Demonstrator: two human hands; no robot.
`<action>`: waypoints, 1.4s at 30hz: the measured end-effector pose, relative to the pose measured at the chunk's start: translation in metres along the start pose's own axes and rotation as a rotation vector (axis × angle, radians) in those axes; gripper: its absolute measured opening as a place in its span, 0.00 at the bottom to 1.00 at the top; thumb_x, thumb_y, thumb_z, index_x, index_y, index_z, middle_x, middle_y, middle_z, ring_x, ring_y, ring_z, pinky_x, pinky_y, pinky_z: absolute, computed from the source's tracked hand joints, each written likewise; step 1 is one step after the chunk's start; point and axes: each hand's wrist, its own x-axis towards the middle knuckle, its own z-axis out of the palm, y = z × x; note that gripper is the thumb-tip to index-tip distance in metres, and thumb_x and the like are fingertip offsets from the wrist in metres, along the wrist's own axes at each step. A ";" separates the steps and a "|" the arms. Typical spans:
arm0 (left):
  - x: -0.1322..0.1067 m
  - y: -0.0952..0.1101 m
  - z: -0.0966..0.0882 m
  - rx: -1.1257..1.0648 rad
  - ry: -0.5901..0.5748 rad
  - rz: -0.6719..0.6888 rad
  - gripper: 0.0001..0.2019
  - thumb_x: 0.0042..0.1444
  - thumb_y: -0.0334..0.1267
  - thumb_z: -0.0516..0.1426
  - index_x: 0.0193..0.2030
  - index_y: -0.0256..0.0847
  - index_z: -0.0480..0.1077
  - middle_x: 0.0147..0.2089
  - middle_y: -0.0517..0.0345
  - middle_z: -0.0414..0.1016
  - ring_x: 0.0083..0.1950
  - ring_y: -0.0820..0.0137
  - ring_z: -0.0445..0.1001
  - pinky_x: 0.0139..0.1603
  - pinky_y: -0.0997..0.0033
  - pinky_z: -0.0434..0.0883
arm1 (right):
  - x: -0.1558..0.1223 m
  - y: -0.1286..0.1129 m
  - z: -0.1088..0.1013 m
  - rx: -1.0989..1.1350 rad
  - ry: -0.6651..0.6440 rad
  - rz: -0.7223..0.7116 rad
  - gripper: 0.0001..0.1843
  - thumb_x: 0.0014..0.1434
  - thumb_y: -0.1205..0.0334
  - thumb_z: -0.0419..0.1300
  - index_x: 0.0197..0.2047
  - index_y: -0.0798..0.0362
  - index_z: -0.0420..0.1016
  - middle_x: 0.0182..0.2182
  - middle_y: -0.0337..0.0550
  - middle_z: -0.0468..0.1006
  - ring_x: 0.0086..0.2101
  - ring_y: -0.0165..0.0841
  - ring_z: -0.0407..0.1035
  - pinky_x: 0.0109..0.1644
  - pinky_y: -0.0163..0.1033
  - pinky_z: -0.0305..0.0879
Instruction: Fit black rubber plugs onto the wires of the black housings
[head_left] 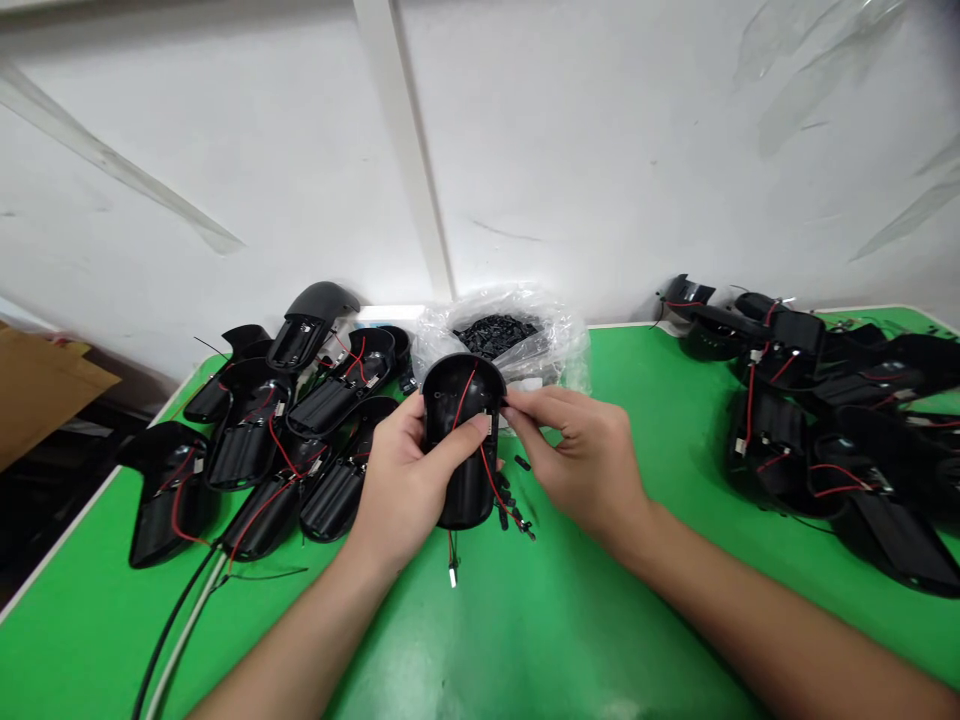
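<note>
The left hand (401, 490) covers the middle of the black plastic housing (469, 495), and whatever the right hand's (577, 450) fingertips (521, 405) pinch at its edge is hidden. The small black pieces (495, 335) in the clear plastic bag (555, 340) may be clips, but are too small to tell. The stacked housings (885, 480) run off the right edge, and the cardboard (37, 390) runs off the left edge.

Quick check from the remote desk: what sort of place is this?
Probably a small electronics assembly workshop: a green workbench, piles of black plastic housings fitted with red wires, and a plastic bag of small black parts.
</note>
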 end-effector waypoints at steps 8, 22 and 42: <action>0.004 -0.001 0.002 -0.033 -0.021 -0.016 0.22 0.48 0.53 0.74 0.39 0.42 0.75 0.31 0.63 0.79 0.29 0.73 0.78 0.30 0.77 0.78 | -0.001 -0.005 0.003 0.063 0.006 0.146 0.11 0.66 0.69 0.61 0.46 0.54 0.86 0.36 0.45 0.87 0.34 0.36 0.81 0.40 0.42 0.78; 0.011 -0.011 -0.001 0.002 0.056 0.045 0.20 0.49 0.50 0.74 0.41 0.43 0.76 0.39 0.66 0.81 0.37 0.80 0.76 0.42 0.82 0.74 | -0.001 -0.009 0.010 0.540 -0.030 0.432 0.07 0.60 0.65 0.67 0.41 0.57 0.84 0.36 0.46 0.88 0.33 0.33 0.83 0.41 0.34 0.82; 0.008 -0.007 0.004 0.059 0.043 0.095 0.18 0.52 0.48 0.73 0.43 0.43 0.77 0.40 0.66 0.82 0.39 0.83 0.76 0.47 0.84 0.76 | -0.002 -0.007 0.008 0.501 -0.037 0.428 0.06 0.60 0.64 0.67 0.40 0.56 0.83 0.37 0.46 0.87 0.34 0.34 0.83 0.41 0.39 0.81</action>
